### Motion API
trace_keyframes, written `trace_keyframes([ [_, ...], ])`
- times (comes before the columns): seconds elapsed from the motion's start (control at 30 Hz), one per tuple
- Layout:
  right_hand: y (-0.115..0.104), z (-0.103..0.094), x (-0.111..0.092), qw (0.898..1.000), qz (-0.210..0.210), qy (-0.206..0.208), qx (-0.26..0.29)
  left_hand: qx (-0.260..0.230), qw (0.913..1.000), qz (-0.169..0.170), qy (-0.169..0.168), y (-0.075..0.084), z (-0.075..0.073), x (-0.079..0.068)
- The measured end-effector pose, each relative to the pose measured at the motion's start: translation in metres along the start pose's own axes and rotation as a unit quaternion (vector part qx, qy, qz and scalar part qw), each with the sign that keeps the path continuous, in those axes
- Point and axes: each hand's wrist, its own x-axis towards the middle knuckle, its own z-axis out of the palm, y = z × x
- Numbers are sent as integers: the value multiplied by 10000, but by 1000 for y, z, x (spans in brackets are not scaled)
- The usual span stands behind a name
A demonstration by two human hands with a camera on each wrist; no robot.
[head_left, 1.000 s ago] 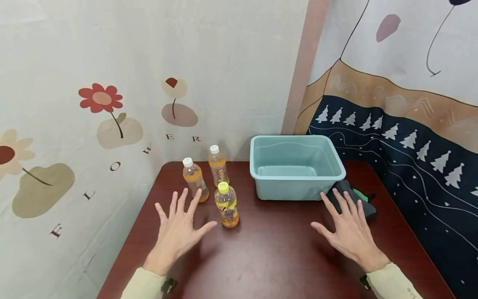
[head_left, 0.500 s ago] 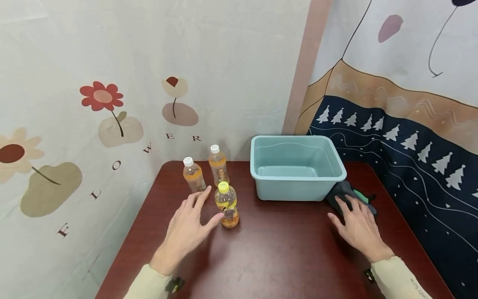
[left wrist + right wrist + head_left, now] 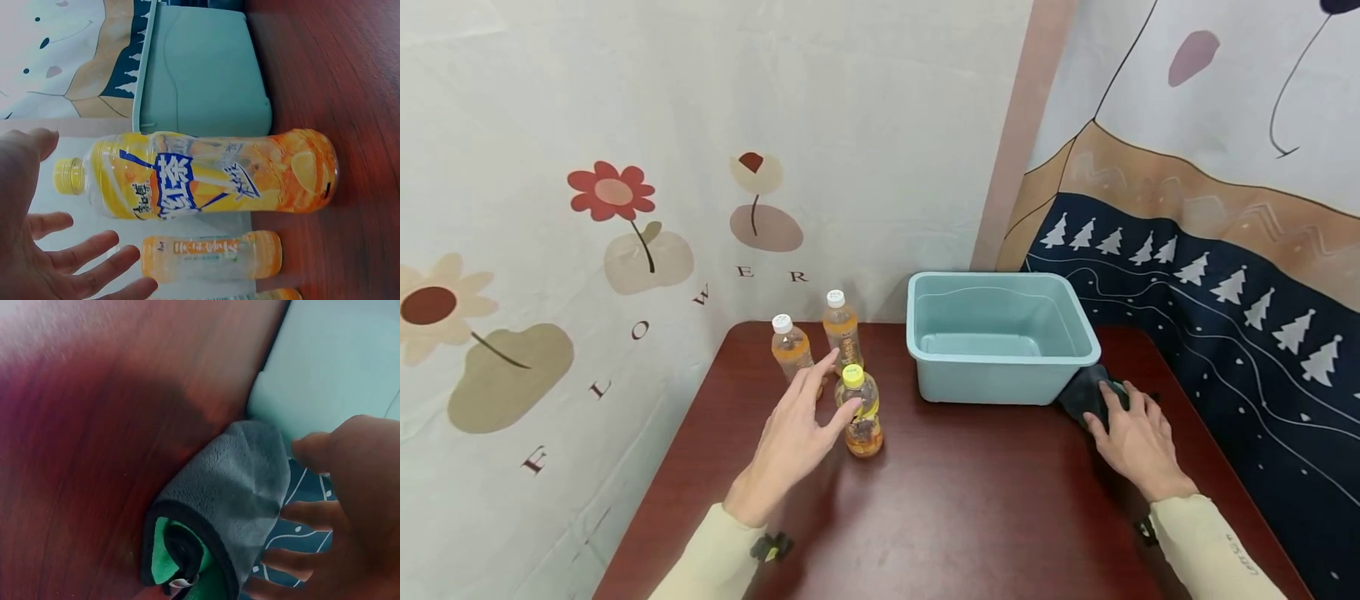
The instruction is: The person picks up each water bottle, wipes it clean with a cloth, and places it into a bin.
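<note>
currently with left hand [image 3: 792, 442] spread-fingered near the yellow-capped iced-tea bottle [image 3: 865, 427], upright on the table [image 3: 955, 500]; with right hand [image 3: 1141, 443] bent-fingered, fingers apart, at the gray-and-green cloth [image 3: 219, 481] beside the tub [image 3: 985, 382].

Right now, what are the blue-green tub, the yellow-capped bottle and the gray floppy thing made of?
The blue-green tub looks like smooth plastic, with rounded, molded-looking corners. The yellow-capped bottle seems to be shiny clear plastic: you can partly see through it. The gray floppy thing looks like soft fabric, maybe fleece, because its surface is fuzzy and creased.
</note>
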Motion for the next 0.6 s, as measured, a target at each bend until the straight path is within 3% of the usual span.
trace_keyframes([
  [0.33,16,-2,18,9992,164,-349,-42,-198,9978,576,262,4,7,12],
  [0.6,22,0,25,9996,117,-243,-56,-361,9939,939,445,6,11,16],
])
